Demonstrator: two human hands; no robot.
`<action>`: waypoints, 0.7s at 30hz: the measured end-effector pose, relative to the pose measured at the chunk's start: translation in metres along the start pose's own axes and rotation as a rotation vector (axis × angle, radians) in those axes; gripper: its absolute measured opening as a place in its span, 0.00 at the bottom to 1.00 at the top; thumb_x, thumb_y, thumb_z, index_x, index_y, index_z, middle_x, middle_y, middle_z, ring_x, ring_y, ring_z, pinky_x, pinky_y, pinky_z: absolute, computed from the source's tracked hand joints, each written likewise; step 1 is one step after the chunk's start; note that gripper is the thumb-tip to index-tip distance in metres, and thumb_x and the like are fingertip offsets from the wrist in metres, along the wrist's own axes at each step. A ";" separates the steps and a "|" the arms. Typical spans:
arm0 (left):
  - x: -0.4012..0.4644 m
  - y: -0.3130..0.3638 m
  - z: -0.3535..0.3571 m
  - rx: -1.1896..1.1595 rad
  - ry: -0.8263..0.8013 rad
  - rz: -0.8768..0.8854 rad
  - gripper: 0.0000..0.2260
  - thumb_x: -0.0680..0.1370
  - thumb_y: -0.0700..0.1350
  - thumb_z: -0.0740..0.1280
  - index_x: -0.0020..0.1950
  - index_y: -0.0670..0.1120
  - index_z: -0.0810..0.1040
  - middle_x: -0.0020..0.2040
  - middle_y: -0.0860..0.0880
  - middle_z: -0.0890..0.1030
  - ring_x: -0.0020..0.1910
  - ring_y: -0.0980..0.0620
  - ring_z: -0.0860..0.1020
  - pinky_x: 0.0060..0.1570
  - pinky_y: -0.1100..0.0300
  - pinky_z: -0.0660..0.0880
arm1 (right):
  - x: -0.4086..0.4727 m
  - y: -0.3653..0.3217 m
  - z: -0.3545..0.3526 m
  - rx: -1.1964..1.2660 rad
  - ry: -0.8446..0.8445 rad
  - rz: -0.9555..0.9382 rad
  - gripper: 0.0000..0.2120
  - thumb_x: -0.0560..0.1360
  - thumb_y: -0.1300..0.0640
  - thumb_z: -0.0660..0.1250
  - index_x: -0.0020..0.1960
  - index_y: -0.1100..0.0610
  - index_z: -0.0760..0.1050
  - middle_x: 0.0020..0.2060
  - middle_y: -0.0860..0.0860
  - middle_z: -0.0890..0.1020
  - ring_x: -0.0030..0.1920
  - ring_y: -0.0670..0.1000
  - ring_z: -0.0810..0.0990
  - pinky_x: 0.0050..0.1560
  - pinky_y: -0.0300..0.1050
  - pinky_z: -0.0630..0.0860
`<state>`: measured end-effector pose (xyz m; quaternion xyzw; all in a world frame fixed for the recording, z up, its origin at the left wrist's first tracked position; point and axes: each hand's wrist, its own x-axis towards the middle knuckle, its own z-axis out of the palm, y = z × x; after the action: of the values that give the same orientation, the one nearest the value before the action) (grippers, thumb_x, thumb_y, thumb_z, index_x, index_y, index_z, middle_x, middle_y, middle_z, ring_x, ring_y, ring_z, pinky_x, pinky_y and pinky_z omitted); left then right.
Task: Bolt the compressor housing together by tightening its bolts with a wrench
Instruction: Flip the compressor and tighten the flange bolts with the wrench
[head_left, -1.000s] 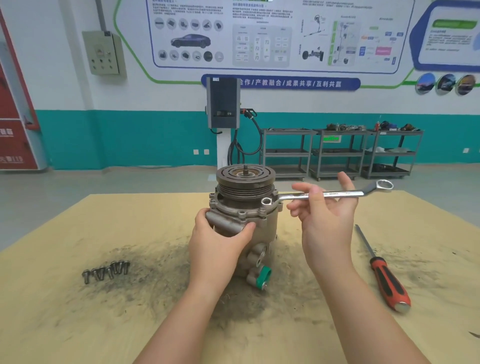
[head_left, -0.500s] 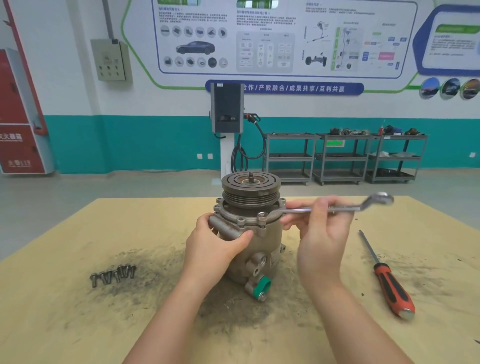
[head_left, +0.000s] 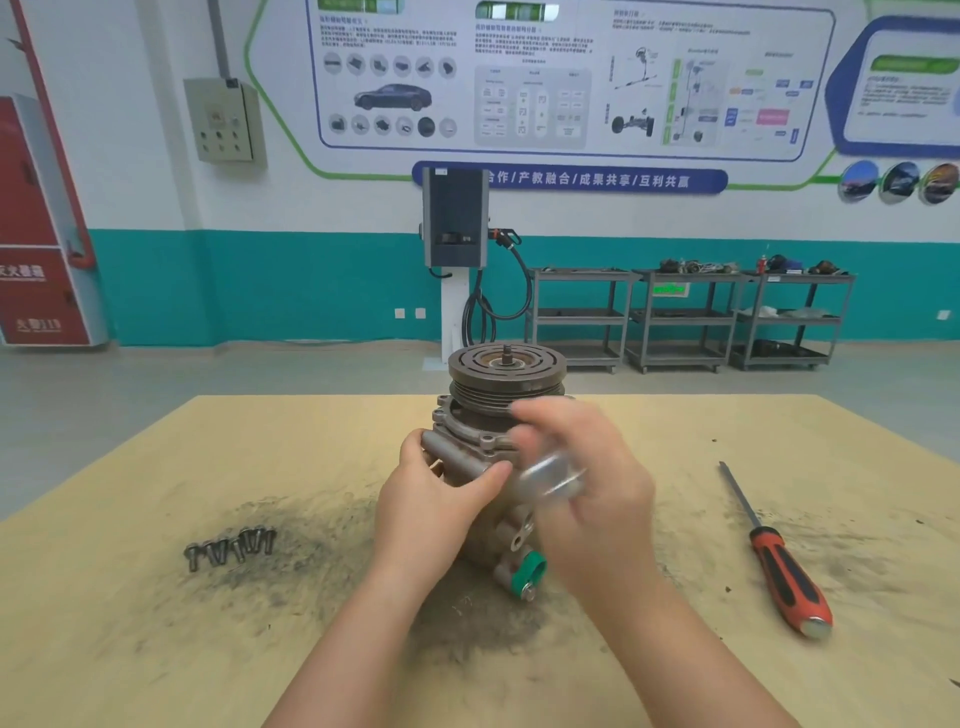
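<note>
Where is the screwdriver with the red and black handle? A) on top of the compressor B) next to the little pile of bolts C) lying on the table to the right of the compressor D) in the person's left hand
C: the screwdriver lies flat on the table, off to the right of the compressor, with neither hand touching it; the bolts sit far over on the left side.
</note>
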<state>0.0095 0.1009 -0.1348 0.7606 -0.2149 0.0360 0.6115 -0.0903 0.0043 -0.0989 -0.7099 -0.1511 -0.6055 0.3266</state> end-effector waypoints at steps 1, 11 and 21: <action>0.001 0.000 0.000 0.013 0.012 -0.017 0.22 0.63 0.62 0.77 0.49 0.63 0.68 0.41 0.67 0.80 0.45 0.68 0.79 0.41 0.63 0.76 | 0.005 -0.001 -0.004 0.068 0.079 0.099 0.09 0.81 0.53 0.60 0.57 0.42 0.73 0.46 0.42 0.81 0.44 0.44 0.82 0.47 0.36 0.77; -0.009 0.016 0.000 0.141 0.075 -0.046 0.28 0.64 0.59 0.80 0.52 0.55 0.66 0.44 0.62 0.75 0.42 0.64 0.76 0.36 0.60 0.76 | 0.028 0.027 -0.026 0.821 0.454 0.933 0.09 0.82 0.68 0.52 0.53 0.56 0.67 0.30 0.54 0.80 0.25 0.49 0.74 0.28 0.38 0.73; -0.010 0.021 -0.006 0.089 -0.051 -0.125 0.33 0.65 0.58 0.80 0.57 0.51 0.61 0.61 0.50 0.70 0.56 0.51 0.74 0.44 0.58 0.74 | 0.006 0.019 -0.010 0.467 0.472 0.483 0.07 0.80 0.63 0.53 0.49 0.53 0.66 0.32 0.56 0.80 0.26 0.52 0.76 0.30 0.41 0.73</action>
<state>-0.0058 0.1056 -0.1175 0.7996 -0.1808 -0.0121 0.5725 -0.0851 -0.0179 -0.0977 -0.4733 -0.0345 -0.6070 0.6375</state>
